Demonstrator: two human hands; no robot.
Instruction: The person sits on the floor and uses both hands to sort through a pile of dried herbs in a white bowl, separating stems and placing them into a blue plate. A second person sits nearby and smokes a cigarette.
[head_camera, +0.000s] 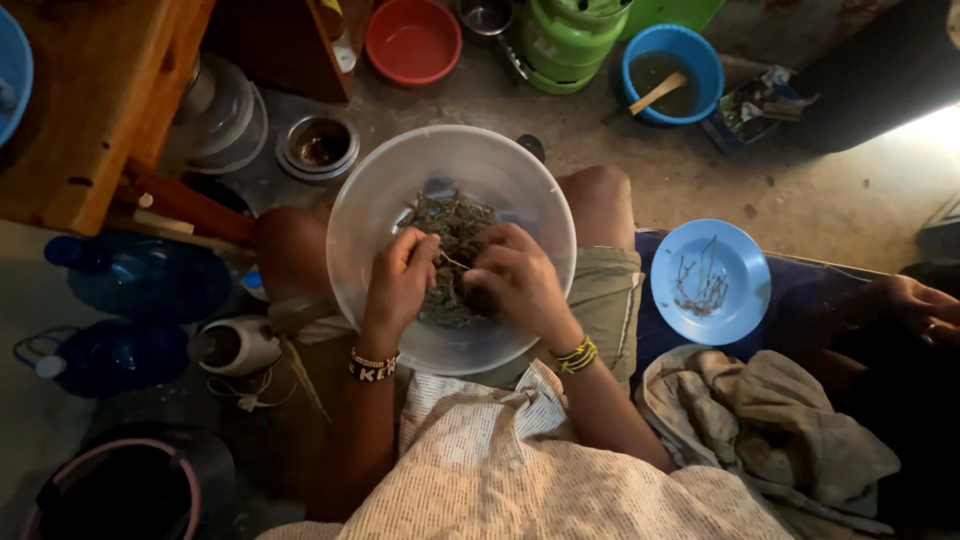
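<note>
**A:** Herbs (455, 235), that's what you've got in the head view: a heap of dried grey-green sprigs sitting in the clear plastic bowl (360, 215) that rests on your lap, between your knees. How would you say that stuff handles?

**B:** Light and brittle, I'd guess. Leaves look crumbly, so squeeze hard and you just get dust. The thin stem (455, 263) running between your two hands is the stiffest bit, so that's where I'd pinch, close to the end, and strip along it gently.

**A:** And your grips right now?

**B:** Your left hand (397, 285) is curled nearly closed, fingertips pinched on one end of that stem. Your right hand (515, 280) is bunched over the heap, fingers folded down into the leaves at the stem's other end; whether it actually has the stem pinched or is just resting on the pile, can't tell from here, since the knuckles hide it.

**A:** Bowl itself?

**B:** Thin, flexy plastic by the look of it, nothing pinning it but your thighs, so it could tip if you lean on a rim.

**A:** Anything nearby?

**B:** Blue plate (745, 300) with a few bare twigs, on the seat to your right, well apart from the bowl. Crumpled cloth (770, 430) just below it.
</note>
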